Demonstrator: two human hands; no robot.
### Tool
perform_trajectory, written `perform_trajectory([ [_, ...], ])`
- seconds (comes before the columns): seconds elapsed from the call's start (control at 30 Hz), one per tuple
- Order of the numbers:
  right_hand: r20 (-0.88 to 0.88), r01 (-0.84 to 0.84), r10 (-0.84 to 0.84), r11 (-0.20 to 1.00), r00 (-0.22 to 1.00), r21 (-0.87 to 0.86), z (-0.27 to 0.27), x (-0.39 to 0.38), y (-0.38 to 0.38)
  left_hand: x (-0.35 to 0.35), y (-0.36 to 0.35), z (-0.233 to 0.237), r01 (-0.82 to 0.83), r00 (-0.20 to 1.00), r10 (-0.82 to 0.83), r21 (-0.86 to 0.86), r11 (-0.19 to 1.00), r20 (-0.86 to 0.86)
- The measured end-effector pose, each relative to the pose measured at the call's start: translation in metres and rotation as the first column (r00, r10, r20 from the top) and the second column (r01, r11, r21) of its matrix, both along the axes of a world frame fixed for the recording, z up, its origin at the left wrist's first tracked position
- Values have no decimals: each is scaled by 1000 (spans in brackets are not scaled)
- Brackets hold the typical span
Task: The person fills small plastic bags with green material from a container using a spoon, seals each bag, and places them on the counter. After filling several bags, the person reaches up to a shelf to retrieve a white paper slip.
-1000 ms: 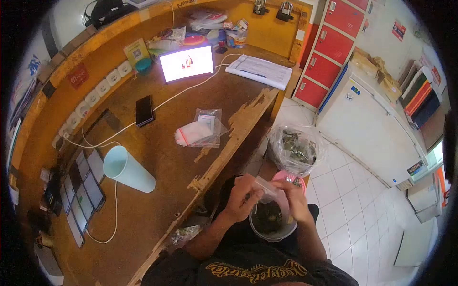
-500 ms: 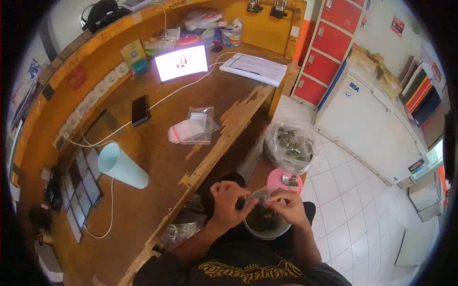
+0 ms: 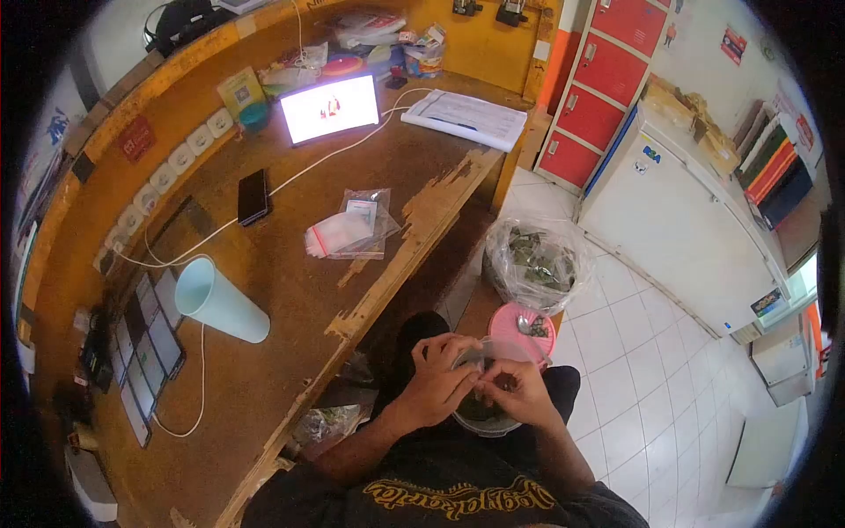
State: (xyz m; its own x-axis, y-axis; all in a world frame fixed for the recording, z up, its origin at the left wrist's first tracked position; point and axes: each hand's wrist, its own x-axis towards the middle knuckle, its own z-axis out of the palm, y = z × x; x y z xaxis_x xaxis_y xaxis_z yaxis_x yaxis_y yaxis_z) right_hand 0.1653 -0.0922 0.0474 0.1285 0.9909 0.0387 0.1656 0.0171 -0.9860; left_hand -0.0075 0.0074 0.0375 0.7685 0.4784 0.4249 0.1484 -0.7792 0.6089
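Note:
Over a round clear tub in my lap, both hands come together at a small clear plastic bag. My left hand has its fingers curled with the thumb and fingertips at the bag. With fingertips pinched, my right hand grips the bag from the other side. Dark green stuff lies inside the tub, partly covered by my hands. Just beyond, a pink plate-like lid carries a metal spoon and a few small green bits.
A large clear bag of green leafy pieces stands beyond the lid. On the wooden desk are a pale blue cup, a phone, a packet of small plastic bags, a lit tablet and papers.
My left hand has closed in toward the right, its fingers now meeting at the small bag. The right hand still pinches it. The view has shifted slightly.

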Motion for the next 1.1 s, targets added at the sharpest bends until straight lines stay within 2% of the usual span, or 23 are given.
perform_trajectory([
  [0.07,-81,-30,13,974,997,-222,-1,0,-1,0,1,0,-67,998,65,78,995,25],
  [0.1,-79,-30,13,975,997,-221,-5,-1,-1,1,-1,-1,-67,998,65,79,995,26],
  [0.13,265,78,-58,995,962,-64,-12,-4,0,2,-4,-3,-115,991,127,231,966,-34],
  [0.17,562,127,-172,985,809,119,-17,-6,0,3,-7,-4,-149,977,195,378,914,-85],
  [0.2,562,127,-173,985,809,120,-20,-9,1,5,-6,-4,-149,977,194,379,913,-85],
  [0.27,636,235,-436,895,636,378,-24,-14,4,9,-3,-2,-320,916,380,334,887,-131],
  [0.4,658,236,-481,872,580,429,-17,-11,8,15,1,13,-317,907,362,219,923,-216],
  [0.47,589,122,-490,824,642,553,-6,-11,9,20,3,9,-298,952,306,-201,933,11],
  [0.5,589,124,-490,825,643,552,-2,-9,7,20,4,8,-297,952,305,-202,933,9],
  [0.57,674,126,-542,817,503,563,4,0,2,19,6,7,-285,945,300,-124,951,132],
  [0.6,673,128,-542,817,503,562,2,-2,1,20,10,5,-284,945,299,-124,951,130],
  [0.67,532,278,-533,828,658,487,-3,-4,-2,22,17,0,-9,983,-13,117,993,183],
  [0.7,532,276,-531,830,660,486,-5,-3,-3,21,17,7,-11,983,-10,116,993,182],
  [0.73,300,359,-475,858,828,367,-7,-1,-5,20,14,18,83,972,-96,68,994,213],
  [0.77,25,400,-417,887,909,229,-9,1,-7,19,12,24,181,952,-181,25,983,247],
  [0.8,-34,353,-352,923,935,155,-9,2,-8,20,11,17,183,952,-183,23,983,245],
  [0.83,-36,355,-354,922,935,153,-6,0,-9,21,11,5,230,938,-201,-74,970,284],
  [0.87,41,373,-388,906,921,199,1,-3,-9,22,11,-5,277,922,-212,-168,946,324],
  [0.93,116,384,-420,890,900,244,21,-5,-7,21,13,-11,261,926,-194,-178,949,323],
  [0.97,339,237,-408,863,848,446,35,-4,-2,21,12,-10,245,930,-175,-189,951,324],
  [1.0,535,37,-422,809,732,586,42,-4,-1,21,12,-8,244,930,-173,-193,950,325],
  [1.07,521,30,-376,831,766,556,24,-7,-6,20,11,-3,226,959,-198,-124,966,205],
  [1.1,503,19,-335,846,797,533,19,-8,-6,20,10,-6,227,959,-198,-127,966,204],
])
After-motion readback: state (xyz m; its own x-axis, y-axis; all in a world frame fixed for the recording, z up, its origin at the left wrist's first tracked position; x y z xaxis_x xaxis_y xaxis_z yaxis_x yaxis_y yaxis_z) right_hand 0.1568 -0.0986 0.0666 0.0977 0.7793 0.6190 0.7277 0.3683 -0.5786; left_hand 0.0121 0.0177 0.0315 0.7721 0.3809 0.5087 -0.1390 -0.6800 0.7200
